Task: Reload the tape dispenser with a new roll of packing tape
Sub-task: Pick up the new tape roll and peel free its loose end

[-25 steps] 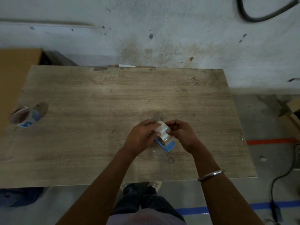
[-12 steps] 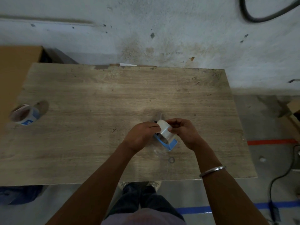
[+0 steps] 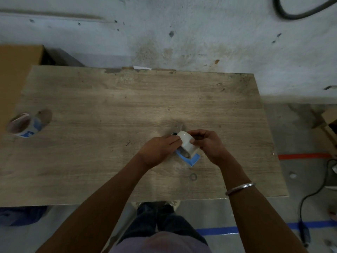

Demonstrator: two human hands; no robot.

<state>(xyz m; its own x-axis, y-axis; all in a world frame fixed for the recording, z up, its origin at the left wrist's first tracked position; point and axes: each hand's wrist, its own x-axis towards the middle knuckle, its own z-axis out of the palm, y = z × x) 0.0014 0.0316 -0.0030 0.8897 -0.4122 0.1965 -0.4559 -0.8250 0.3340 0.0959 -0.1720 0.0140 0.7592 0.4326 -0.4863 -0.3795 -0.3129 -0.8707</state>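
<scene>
A white roll of packing tape (image 3: pixel 187 142) sits on a blue tape dispenser (image 3: pixel 193 159) at the middle of the wooden table (image 3: pixel 109 110). My left hand (image 3: pixel 158 150) holds the roll's left side, fingers laid against it. My right hand (image 3: pixel 207 145) pinches the roll's right side with thumb and curled fingers. The dispenser's front end is mostly hidden behind the roll and my hands. A second roll with a blue-and-white label (image 3: pixel 23 126) stands at the table's left edge.
A brown cardboard box (image 3: pixel 16 70) stands off the table's left back corner. Another cardboard piece (image 3: pixel 328 123) lies on the floor to the right. A black cable (image 3: pixel 310 198) runs over the floor at right. A wall is right behind the table.
The roll has turned and shifted slightly on the blue dispenser. My right thumb has moved onto the roll's face, and my left fingers have straightened along its side.
</scene>
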